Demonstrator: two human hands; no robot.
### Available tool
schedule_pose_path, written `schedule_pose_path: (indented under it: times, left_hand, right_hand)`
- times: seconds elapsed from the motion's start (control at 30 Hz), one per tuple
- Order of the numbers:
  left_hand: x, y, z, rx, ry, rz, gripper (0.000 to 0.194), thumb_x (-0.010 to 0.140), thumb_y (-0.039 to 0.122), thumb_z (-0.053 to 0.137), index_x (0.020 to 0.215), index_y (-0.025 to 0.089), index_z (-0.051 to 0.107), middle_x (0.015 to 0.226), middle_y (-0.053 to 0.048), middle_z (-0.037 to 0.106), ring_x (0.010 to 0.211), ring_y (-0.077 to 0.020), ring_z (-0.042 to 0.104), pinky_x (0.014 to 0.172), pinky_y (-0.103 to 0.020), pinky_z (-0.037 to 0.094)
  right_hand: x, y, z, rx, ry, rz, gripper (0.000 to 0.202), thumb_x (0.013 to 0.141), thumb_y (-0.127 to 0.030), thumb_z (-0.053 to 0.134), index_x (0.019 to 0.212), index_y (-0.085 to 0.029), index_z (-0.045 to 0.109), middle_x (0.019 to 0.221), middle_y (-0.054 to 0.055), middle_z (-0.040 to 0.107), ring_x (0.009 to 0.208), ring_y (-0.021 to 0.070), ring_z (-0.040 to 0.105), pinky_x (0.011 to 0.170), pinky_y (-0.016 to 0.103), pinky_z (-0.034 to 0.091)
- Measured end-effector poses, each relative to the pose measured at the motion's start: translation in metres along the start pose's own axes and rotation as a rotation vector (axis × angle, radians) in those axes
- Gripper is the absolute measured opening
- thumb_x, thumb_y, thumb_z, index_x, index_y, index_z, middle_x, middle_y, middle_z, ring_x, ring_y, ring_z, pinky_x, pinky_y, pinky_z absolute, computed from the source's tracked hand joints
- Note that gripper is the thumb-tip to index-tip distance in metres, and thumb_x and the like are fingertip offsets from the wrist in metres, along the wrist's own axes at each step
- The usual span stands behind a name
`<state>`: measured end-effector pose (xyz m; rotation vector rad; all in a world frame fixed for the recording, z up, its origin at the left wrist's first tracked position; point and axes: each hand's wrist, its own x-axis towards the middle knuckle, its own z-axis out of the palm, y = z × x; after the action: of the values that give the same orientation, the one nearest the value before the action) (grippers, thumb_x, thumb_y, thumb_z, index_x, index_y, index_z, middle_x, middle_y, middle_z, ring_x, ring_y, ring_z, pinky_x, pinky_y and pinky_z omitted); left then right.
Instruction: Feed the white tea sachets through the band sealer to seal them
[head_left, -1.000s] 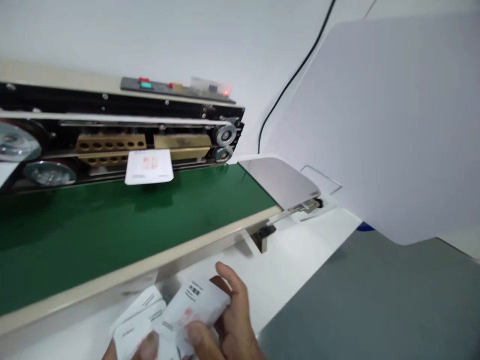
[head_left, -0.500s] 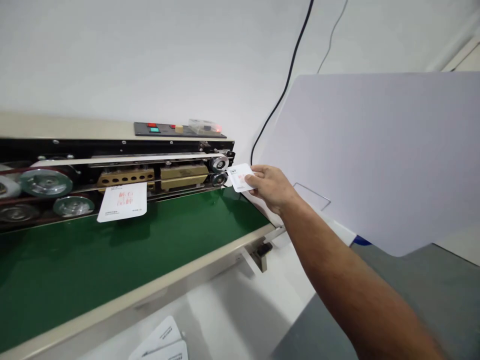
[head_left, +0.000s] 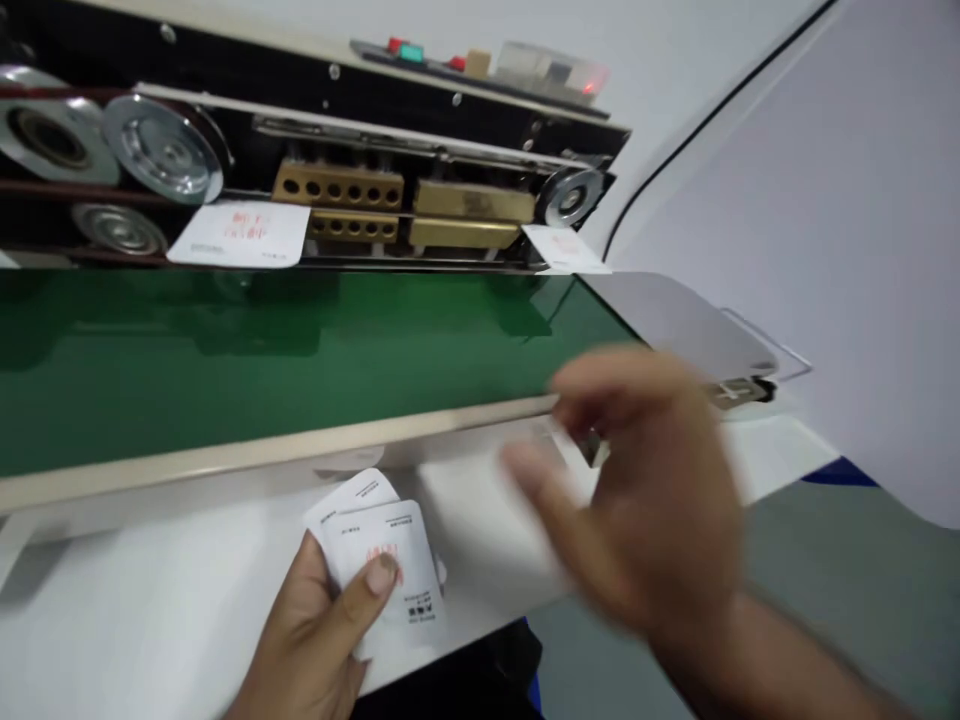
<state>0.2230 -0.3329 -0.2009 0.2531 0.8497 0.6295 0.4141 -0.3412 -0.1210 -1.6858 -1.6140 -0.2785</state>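
My left hand (head_left: 315,620) grips a few white packets (head_left: 390,570) with red and black print, fanned out, the thumb on top, low in the centre. My right hand (head_left: 637,490), blurred by motion, is in front of the conveyor's right end, with thumb and fingers apart and nothing between them. One white packet (head_left: 566,249) sits at the machine's right-hand rollers, away from both hands. Another packet (head_left: 244,235) sticks out of the machine's belts further left, beside the brass blocks (head_left: 337,187).
The green conveyor belt (head_left: 300,340) runs below the pulleys (head_left: 165,145). Coloured buttons (head_left: 411,52) and a red light are on top of the machine. A white table (head_left: 135,600) lies in front. A black cable (head_left: 712,115) hangs at the right.
My right hand has let go of its packet at the rollers and come back towards me. My left hand is now in view with its packets. The packet in the belts has moved left along the machine.
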Motion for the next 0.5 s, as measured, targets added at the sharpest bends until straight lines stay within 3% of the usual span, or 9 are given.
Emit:
schedule_pose_path:
  times: [0.03,0.1,0.2,0.33,0.5]
  left_hand:
    - [0.002,0.000,0.000,-0.020,-0.019,0.028,0.089,0.077,0.025,0.077,0.147,0.037,0.022,0.090,-0.001,0.075,0.090,-0.0229,0.071,0.083,-0.036,0.052]
    - [0.004,-0.002,-0.002,-0.046,-0.057,0.052,0.085,0.080,0.023,0.073,0.147,0.038,0.022,0.094,-0.002,0.075,0.092,-0.0219,0.070,0.085,-0.035,0.051]
    - [0.005,-0.004,-0.005,-0.048,-0.069,0.040,0.080,0.083,0.021,0.070,0.146,0.036,0.025,0.095,-0.003,0.075,0.095,-0.0215,0.069,0.088,-0.035,0.050]
    - [0.005,0.000,-0.003,-0.092,0.042,-0.001,0.075,0.079,0.023,0.072,0.143,0.034,0.035,0.093,-0.002,0.076,0.093,-0.0226,0.070,0.087,-0.035,0.052]
    - [0.006,0.005,0.004,-0.064,0.209,-0.029,0.055,0.083,0.024,0.067,0.134,0.030,0.047,0.095,-0.002,0.077,0.087,-0.0207,0.072,0.079,-0.033,0.056]
  right_hand:
    - [-0.024,-0.012,0.007,0.098,-0.155,-0.036,0.042,0.082,-0.041,0.069,0.113,-0.025,0.045,0.099,0.008,0.052,0.086,0.0235,0.052,0.074,0.040,0.049]
    - [-0.064,-0.026,0.024,0.281,-0.386,0.052,0.060,0.080,-0.043,0.071,0.124,-0.024,0.036,0.107,0.010,0.052,0.092,0.0257,0.054,0.073,0.041,0.050]
    - [-0.091,-0.029,0.044,0.470,-0.571,0.314,0.054,0.083,-0.039,0.065,0.125,-0.018,0.038,0.111,0.012,0.054,0.091,0.0237,0.057,0.075,0.040,0.051]
    - [-0.093,-0.021,0.048,0.556,-0.635,0.458,0.031,0.091,-0.039,0.055,0.112,-0.016,0.051,0.099,0.008,0.063,0.083,0.0193,0.059,0.072,0.035,0.049]
    - [-0.092,-0.009,0.033,0.695,-0.576,0.686,0.027,0.093,-0.044,0.055,0.085,-0.018,0.053,0.072,0.001,0.061,0.062,0.0130,0.054,0.053,0.025,0.042]
